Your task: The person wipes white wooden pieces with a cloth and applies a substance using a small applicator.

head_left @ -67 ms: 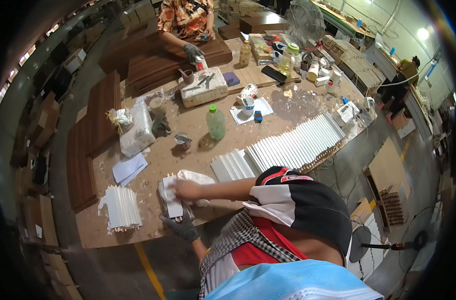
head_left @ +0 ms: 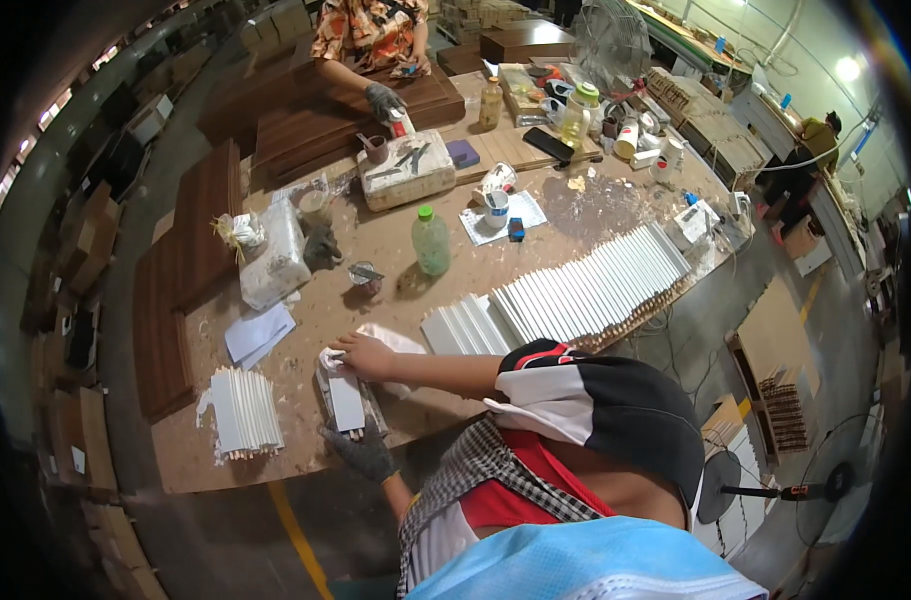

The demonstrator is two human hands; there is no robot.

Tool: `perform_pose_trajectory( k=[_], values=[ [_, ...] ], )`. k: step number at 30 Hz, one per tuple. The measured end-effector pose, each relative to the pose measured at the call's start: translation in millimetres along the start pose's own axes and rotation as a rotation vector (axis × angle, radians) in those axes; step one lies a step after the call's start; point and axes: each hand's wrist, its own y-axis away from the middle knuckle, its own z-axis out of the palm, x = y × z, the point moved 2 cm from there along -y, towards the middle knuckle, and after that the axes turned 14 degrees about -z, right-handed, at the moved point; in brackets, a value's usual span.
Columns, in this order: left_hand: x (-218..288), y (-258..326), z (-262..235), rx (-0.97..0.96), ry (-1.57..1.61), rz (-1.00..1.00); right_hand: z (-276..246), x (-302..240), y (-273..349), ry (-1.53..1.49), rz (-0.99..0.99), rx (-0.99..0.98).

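My left hand (head_left: 364, 455), in a dark glove, grips the near end of a small white slat bundle (head_left: 346, 403) that lies at the front edge of the brown workbench (head_left: 376, 285). My bare right hand (head_left: 364, 356) presses a crumpled white cloth (head_left: 396, 340) onto the far end of that bundle. My right forearm reaches in from the right, across the bench edge.
A stack of white slats (head_left: 244, 410) lies left of my hands, and a long row of white slats (head_left: 586, 285) to the right. Behind stand a green bottle (head_left: 432, 240), a wrapped bag (head_left: 274, 258) and white paper (head_left: 259, 333). Another person's gloved hand (head_left: 384, 100) works at the far side.
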Motion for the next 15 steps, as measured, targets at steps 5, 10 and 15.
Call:
perform_pose_trajectory(
  k=[5, 10, 15],
  values=[
    [-40, -10, 9, -0.105, 0.377, -0.161, 41, -88, 32, -0.175, -0.336, -0.196],
    [-4, -6, 8, -0.069, 0.211, -0.121, 1, -26, 0, -0.152, 0.030, -0.150],
    [-23, -7, 9, -0.148, 0.584, -0.162, 39, -72, 18, -0.338, 0.086, -0.138]
  ],
)
